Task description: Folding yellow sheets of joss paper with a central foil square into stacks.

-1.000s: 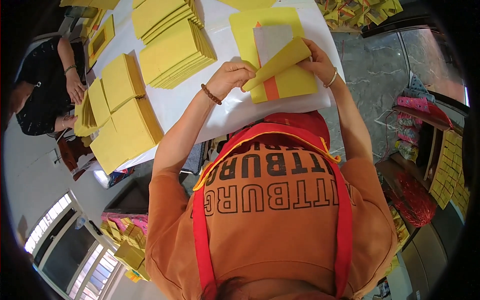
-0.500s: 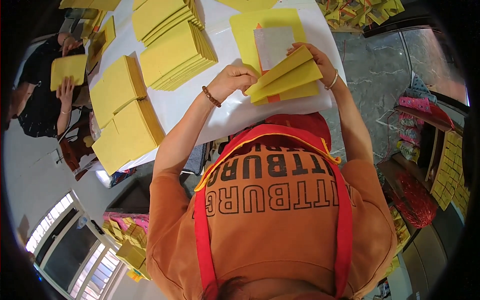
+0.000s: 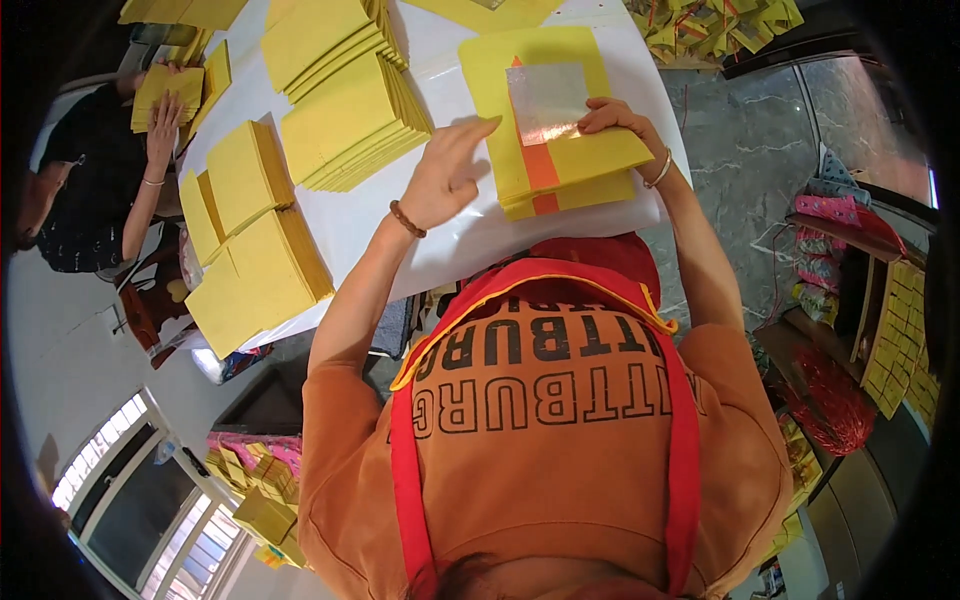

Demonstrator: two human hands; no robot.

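Observation:
My left hand (image 3: 445, 177) hovers just left of a layered pile of yellow paper sheets (image 3: 560, 48), holding nothing, its index finger stretched out and the thumb apart. At the right edge of that pile, my right hand (image 3: 622, 121) has its fingers bent close together over the top sheet, touching the corner of a silvery square (image 3: 545, 95); its thumb is hidden. An orange strip (image 3: 540, 167) runs from under the square to the near edge. The near edge of the top sheets stands slightly raised from those below.
Thick stacks of folded yellow paper (image 3: 350, 130) stand on the white-covered table (image 3: 440, 95), with more stacks (image 3: 265, 270) along its left side. A co-worker (image 3: 90, 190) handles yellow paper at the far left. Loose yellow pieces (image 3: 715, 25) lie beyond the right corner.
The lifted yellow fold has come down, uncovering the orange strip and the square's lower edge. My left hand has let go and opened, moving left. The co-worker's yellow paper has moved farther off.

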